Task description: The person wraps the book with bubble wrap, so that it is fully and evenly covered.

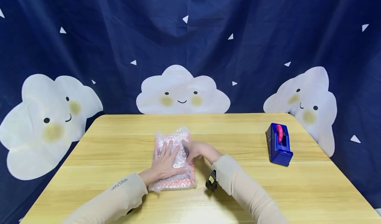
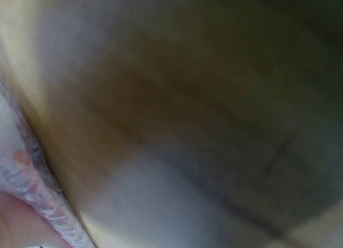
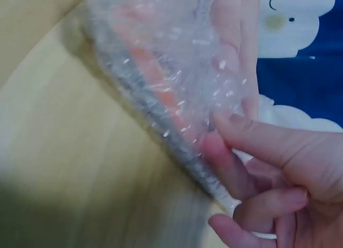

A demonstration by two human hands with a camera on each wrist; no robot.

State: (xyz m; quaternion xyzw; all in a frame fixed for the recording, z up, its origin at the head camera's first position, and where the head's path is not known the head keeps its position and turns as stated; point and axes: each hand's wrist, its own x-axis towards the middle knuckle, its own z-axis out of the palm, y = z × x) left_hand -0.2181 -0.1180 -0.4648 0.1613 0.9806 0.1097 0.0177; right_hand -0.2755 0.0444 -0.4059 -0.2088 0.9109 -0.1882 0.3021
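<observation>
A flat rectangular package in clear bubble wrap [image 1: 175,137] lies on the table, with pinkish-orange borders showing through the plastic. My left hand [image 1: 164,166] rests on top of it, fingers spread and straight. At the package's right side my right hand [image 1: 197,150] pinches the wrap between thumb and index finger. In the right wrist view, the thumb and fingertip of that hand [image 3: 268,167] meet at the edge of the bubble wrap [image 3: 161,71], the other fingers loosely curled. Only a blurred strip of the wrap [image 2: 32,167] shows in the left wrist view. What the wrap encloses cannot be made out.
A blue tape dispenser [image 1: 281,155] with a pink tape roll [image 1: 279,133] stands on the right of the wooden table [image 1: 119,144]. Behind the table hangs a dark blue curtain [image 1: 160,45] with white clouds. A black strap device [image 1: 211,181] hangs under my right wrist.
</observation>
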